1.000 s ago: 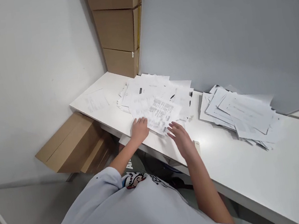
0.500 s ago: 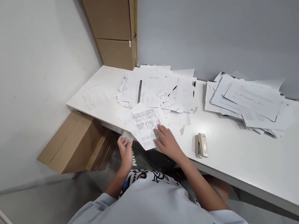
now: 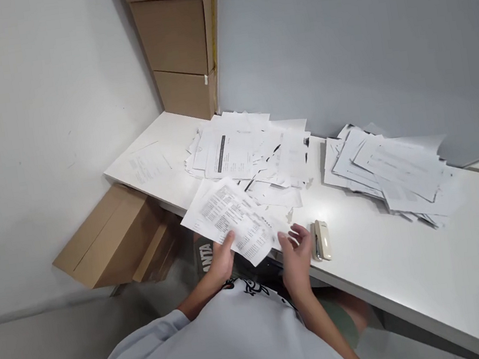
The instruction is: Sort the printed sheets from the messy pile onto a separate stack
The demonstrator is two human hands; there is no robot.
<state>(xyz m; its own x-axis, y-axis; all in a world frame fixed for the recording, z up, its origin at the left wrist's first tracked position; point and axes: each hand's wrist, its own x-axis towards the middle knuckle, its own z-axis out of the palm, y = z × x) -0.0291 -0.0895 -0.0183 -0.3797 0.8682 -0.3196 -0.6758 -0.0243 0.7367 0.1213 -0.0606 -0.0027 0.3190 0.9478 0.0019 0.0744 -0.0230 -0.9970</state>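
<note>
Currently: one printed sheet (image 3: pixel 227 217), raised over the worktop (image 3: pixel 433 259) front edge, clamped in the left hand (image 3: pixel 223 259). Right hand (image 3: pixel 296 260) open, fingers spread, apart from the left, just beside the sheet and a stapler (image 3: pixel 323 240). Loose paper piles (image 3: pixel 244 149) toward the back edge.

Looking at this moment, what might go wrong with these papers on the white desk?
The printed sheet is gripped only at its lower edge by the left hand, above the front edge of the desk, so it might slip to the floor. The open right hand is close to the stapler and might knock it. The loose paper pile is untidy, so sheets may slide or get mixed.
</note>
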